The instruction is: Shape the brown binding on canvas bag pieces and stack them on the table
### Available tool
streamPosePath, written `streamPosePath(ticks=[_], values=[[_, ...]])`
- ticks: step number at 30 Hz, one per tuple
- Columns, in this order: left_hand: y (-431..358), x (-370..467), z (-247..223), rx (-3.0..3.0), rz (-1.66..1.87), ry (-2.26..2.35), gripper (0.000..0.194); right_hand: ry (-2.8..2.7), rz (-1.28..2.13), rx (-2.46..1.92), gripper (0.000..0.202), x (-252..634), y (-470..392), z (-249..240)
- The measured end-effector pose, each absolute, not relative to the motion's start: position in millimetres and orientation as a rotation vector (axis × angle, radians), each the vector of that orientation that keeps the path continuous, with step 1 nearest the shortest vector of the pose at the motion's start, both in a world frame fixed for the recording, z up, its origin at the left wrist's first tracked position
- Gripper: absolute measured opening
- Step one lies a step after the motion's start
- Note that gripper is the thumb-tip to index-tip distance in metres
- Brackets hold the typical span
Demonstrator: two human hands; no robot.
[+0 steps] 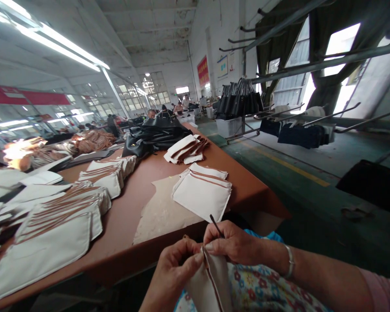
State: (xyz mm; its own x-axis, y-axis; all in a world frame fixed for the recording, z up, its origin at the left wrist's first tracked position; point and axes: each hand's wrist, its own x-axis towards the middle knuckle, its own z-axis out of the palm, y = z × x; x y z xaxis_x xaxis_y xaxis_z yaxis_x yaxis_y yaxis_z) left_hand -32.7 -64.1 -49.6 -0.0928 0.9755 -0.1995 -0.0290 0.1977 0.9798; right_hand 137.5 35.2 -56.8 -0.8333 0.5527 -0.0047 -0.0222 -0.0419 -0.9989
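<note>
Low in the head view, my left hand (178, 264) pinches the top edge of a cream panel with brown inner edges (211, 281), thumb and fingers closed on it. My right hand (234, 242) closes on the same edge from the other side. A thin dark stick-like tool (216, 225) pokes up out of my right fist; its lower end is hidden by the fingers, so its kind is unclear. The panel hangs down over my flowered apron (263, 286). Just beyond my hands, a small stack of similar cream panels (203, 193) lies near the table edge.
The brown-covered table (117, 225) bears a cardboard sheet (156, 212), long overlapping rows of cream panels (61, 216), another cream bundle (186, 149) and a black pile (156, 134). Metal racks with hanging black bags (238, 99) stand to the right. People work far back.
</note>
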Motion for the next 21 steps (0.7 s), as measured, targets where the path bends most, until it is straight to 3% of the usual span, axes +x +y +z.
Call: streamPosePath(ticks=[5,14,18,21], values=[[-62.0,-34.3,-47.2,0.938,1.096,1.413,0.028,-1.870,1.882,-0.498,0.017,136.0,37.4,-54.6],[-64.7,-20.8,-49.0,0.732,1.214,1.283,0.014,-1.549,2.312,-0.639,0.029,129.1,34.9,-66.6],[-61.6,-26.0,-57.8,0.820,1.190,1.397,0.020,-1.637,2.216,-0.568,0.050,129.1,35.1,-65.8],[-59.7,-32.0,-59.6,1.034,1.189,1.527,0.027,-1.850,1.987,-0.625,0.041,131.9,36.4,-58.9]])
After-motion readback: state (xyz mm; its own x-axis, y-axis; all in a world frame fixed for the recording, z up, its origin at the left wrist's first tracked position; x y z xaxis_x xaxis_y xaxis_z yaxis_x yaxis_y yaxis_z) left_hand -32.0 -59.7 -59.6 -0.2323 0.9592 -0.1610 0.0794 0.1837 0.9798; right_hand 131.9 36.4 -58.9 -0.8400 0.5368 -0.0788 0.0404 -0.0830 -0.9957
